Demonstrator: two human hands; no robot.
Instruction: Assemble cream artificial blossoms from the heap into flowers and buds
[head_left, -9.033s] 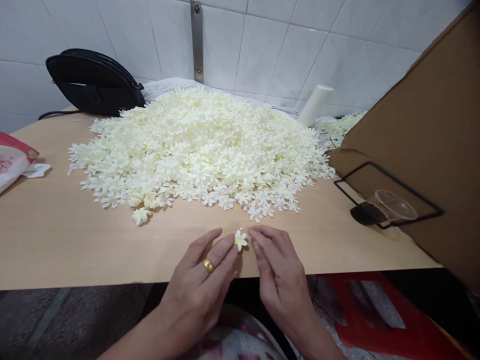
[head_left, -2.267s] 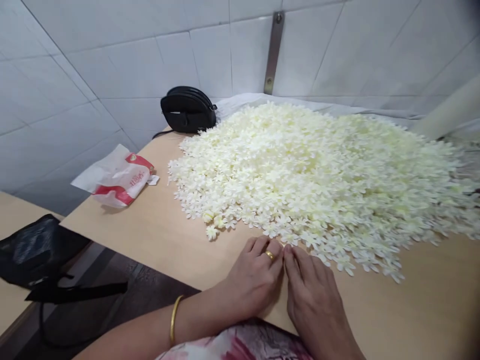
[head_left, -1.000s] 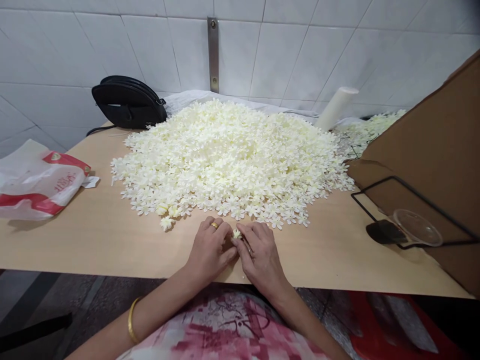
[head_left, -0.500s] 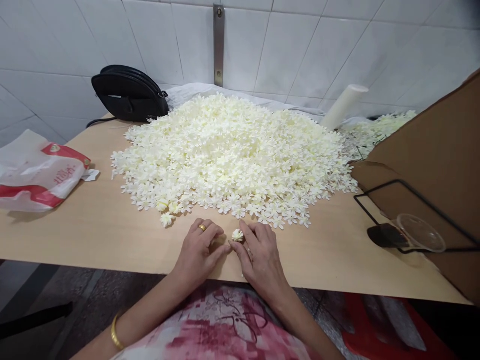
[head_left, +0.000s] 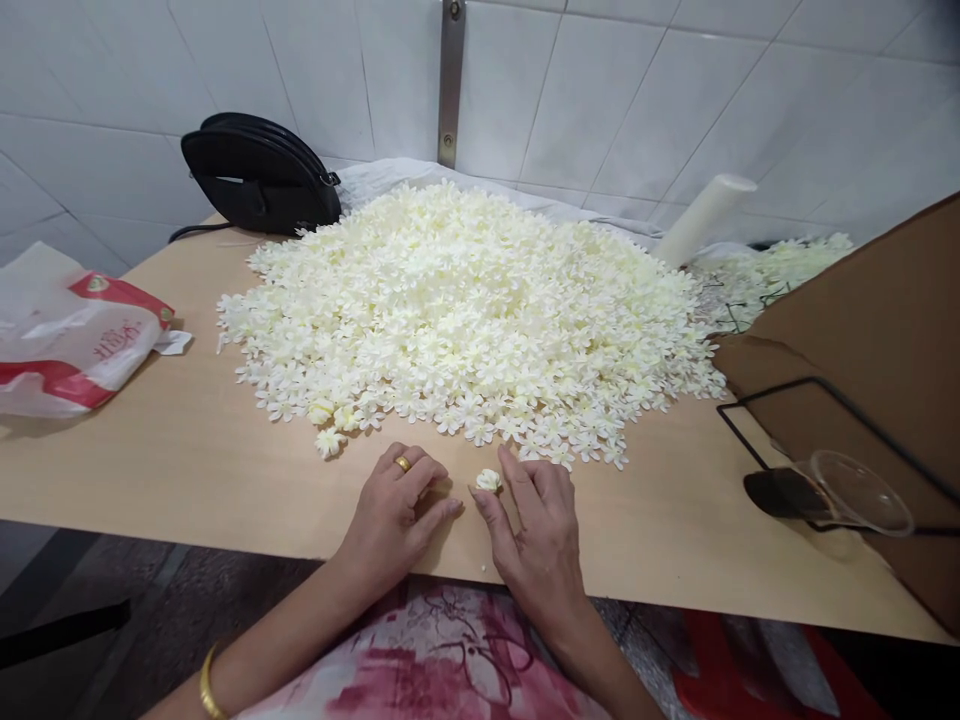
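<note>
A small bunched white flower [head_left: 488, 481] sits between the thumb and index finger of my right hand [head_left: 536, 520], low over the table near its front edge. Just to the left rests my left hand [head_left: 397, 510], its fingers bent and the thumb apart, with nothing visible between them. A gold ring is on one of its fingers. Beyond both hands spreads a large heap of loose white artificial flower heads [head_left: 472, 300]. A few bunched flowers [head_left: 330, 441] lie at the heap's front left corner.
A black bag [head_left: 259, 180] stands at the back left. A white and red plastic bag [head_left: 82, 345] lies at the left. On the right are a cardboard sheet [head_left: 870, 350], a black wire frame [head_left: 814, 380] and a clear round lid [head_left: 862, 490]. A white roll [head_left: 705, 220] leans behind the heap.
My right hand has shifted slightly right, away from the left hand, carrying the small flower with it. The left hand has stayed nearly in place. The whole view has tilted a little.
</note>
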